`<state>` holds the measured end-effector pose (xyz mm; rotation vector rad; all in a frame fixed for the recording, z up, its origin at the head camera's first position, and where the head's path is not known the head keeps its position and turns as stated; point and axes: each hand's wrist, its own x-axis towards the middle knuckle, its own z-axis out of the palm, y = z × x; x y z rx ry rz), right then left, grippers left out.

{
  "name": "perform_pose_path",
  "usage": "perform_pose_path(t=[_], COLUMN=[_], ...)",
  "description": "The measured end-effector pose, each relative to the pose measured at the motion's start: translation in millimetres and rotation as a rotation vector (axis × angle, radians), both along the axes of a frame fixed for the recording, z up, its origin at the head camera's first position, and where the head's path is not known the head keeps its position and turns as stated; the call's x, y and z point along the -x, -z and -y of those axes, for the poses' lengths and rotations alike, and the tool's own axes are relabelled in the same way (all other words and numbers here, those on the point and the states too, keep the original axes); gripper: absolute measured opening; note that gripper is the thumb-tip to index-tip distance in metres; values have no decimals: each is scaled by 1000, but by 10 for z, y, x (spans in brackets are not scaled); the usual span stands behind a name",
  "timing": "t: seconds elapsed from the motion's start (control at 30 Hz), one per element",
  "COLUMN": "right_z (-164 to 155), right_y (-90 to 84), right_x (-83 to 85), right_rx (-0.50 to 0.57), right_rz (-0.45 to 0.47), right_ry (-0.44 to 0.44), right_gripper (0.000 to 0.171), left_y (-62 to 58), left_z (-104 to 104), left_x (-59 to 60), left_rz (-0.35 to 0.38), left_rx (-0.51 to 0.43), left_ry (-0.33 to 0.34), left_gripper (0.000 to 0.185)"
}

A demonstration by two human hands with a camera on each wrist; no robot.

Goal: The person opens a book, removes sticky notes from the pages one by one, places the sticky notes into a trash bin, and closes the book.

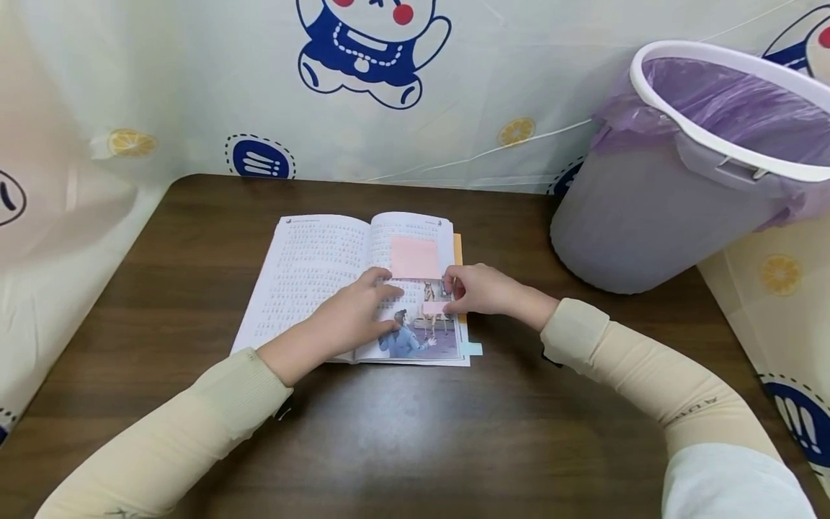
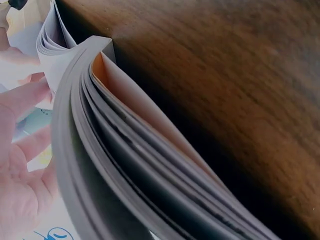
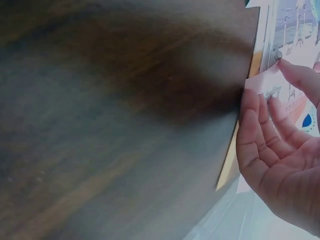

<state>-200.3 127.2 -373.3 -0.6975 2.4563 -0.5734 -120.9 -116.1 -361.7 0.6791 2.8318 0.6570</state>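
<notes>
An open book (image 1: 311,277) lies flat on the dark wooden table (image 1: 402,432). A large pink sticky note (image 1: 415,257) is stuck on its right page, above a colour picture. My left hand (image 1: 379,306) presses on the book near the spine with straight fingers; the left wrist view shows those fingers (image 2: 22,100) beside the fanned page edges (image 2: 125,160). My right hand (image 1: 454,292) pinches a small pink sticky note (image 1: 433,308) at the right page's outer edge. In the right wrist view the right hand's fingers (image 3: 257,130) curl round that small note (image 3: 267,84).
A lilac waste bin (image 1: 648,216) lined with a purple bag stands on the table at the right rear. A blue tab (image 1: 475,349) and an orange sheet (image 1: 458,249) stick out of the book's right edge. Printed cloth (image 1: 194,86) walls the table at the back and sides.
</notes>
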Motion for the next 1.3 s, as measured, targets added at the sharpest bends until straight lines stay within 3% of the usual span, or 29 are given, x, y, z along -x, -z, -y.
perform_pose_path(t=[0.3,0.53,0.73,1.0,1.3], right_z=[-83,-115,-134,-152,-152], right_y=[47,31,15,-4,-46], right_x=[-45,-73,-127,-198,-244], right_rx=[95,134,176,241,260], right_rz=[25,-24,-80,-148,-99], right_ry=[-36,-41,-22,-3,20], right_gripper=[17,12,10,10,8], left_y=[3,3,1,17,0], left_z=[-2,-4,25,47,80], left_x=[-23,-63,-75,-83,-85], left_rz=[-1,-17,-19,-34,-11], left_rx=[121,199,161,90,62], left_ry=[86,130,135,129,94], left_gripper=[46,42,44,60,62])
